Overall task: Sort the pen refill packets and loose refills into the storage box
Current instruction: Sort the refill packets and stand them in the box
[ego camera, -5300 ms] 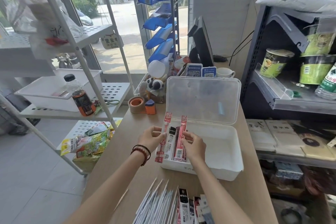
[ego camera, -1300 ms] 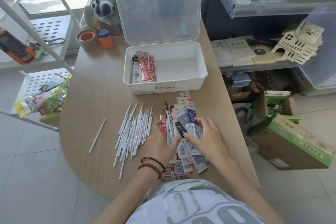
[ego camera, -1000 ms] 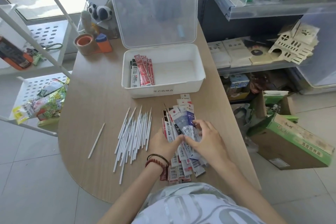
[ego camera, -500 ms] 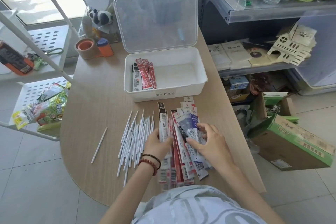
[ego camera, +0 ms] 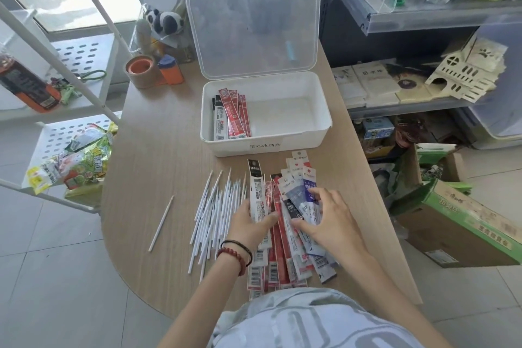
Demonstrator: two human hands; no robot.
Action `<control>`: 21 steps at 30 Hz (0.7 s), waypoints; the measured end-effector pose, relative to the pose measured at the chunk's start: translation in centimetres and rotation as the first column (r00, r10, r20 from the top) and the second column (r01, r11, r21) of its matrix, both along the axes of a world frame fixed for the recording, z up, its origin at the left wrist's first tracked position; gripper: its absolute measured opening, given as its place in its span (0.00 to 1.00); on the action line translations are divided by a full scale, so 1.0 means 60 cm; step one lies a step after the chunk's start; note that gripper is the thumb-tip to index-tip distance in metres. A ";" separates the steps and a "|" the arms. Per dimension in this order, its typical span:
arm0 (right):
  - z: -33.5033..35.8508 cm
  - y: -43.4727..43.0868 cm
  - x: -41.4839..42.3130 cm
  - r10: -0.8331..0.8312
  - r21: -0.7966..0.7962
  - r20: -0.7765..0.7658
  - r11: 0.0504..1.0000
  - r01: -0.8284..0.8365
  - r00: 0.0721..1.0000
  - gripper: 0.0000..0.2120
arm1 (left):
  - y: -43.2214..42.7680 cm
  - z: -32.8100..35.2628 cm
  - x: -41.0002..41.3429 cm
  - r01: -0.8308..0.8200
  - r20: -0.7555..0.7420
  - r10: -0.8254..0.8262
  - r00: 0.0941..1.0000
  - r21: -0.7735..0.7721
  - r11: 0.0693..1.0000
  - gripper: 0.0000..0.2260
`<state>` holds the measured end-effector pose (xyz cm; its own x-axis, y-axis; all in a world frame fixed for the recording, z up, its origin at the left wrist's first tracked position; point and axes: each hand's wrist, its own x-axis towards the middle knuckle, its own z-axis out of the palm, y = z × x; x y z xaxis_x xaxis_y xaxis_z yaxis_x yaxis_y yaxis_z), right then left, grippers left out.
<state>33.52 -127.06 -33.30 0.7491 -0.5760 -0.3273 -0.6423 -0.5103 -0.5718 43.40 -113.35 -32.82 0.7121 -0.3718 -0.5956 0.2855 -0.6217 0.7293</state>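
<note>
From the head view, looking down on the wooden table (ego camera: 169, 150): pinching a black-and-white packet (ego camera: 255, 189) in the left hand (ego camera: 251, 224), thumb across its face and far end raised over the heap, probably to pull like from unlike; curling the right hand (ego camera: 329, 220) round the blue-and-white packets (ego camera: 299, 198) just beside, fingers on top and thumb at the near edge, seemingly to keep that sort together; underneath both, fanned toward the body, the pile of packets (ego camera: 282, 260), red ones in the middle; just left of it, touching in places, the loose refills (ego camera: 217, 212) in a rough row, with a single refill (ego camera: 161, 223) well apart; beyond the pile, standing open with lid (ego camera: 254, 22) tipped back, the storage box (ego camera: 324, 121), holding sorted packets (ego camera: 231, 113) stacked against its left wall; no obstacle apparent on the short carry forward; farther off near the table's left corner, away from that route, a tape roll (ego camera: 141, 70); off the right edge, down on the floor, a green carton (ego camera: 463, 220).
</note>
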 end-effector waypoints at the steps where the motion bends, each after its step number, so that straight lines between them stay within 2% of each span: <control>1: 0.000 0.000 0.000 0.000 -0.005 0.004 1.000 0.000 1.000 0.40 | -0.003 -0.001 -0.002 0.014 0.016 -0.014 1.000 -0.001 1.000 0.33; 7: 0.002 0.002 0.001 0.003 -0.010 -0.002 1.000 -0.003 1.000 0.39 | -0.010 -0.002 -0.010 0.084 0.074 -0.085 0.994 0.020 0.996 0.30; 10: 0.005 0.002 0.001 0.018 -0.038 -0.026 0.999 -0.019 1.000 0.38 | -0.005 -0.006 -0.014 0.088 0.018 -0.088 0.996 -0.008 0.996 0.30; 15: 0.007 0.002 0.001 0.017 -0.044 -0.056 0.999 -0.020 0.998 0.39 | 0.004 -0.010 -0.011 0.073 -0.033 -0.073 0.997 -0.007 0.997 0.18; 18: 0.009 0.001 0.003 0.036 -0.132 -0.071 0.990 -0.045 0.997 0.41 | 0.009 -0.002 -0.002 0.051 -0.031 -0.052 0.998 -0.035 0.998 0.06; 21: 0.016 0.007 0.009 0.091 -0.191 -0.025 0.977 -0.095 0.995 0.38 | 0.013 0.007 0.009 0.012 -0.041 -0.014 0.999 -0.043 0.999 0.06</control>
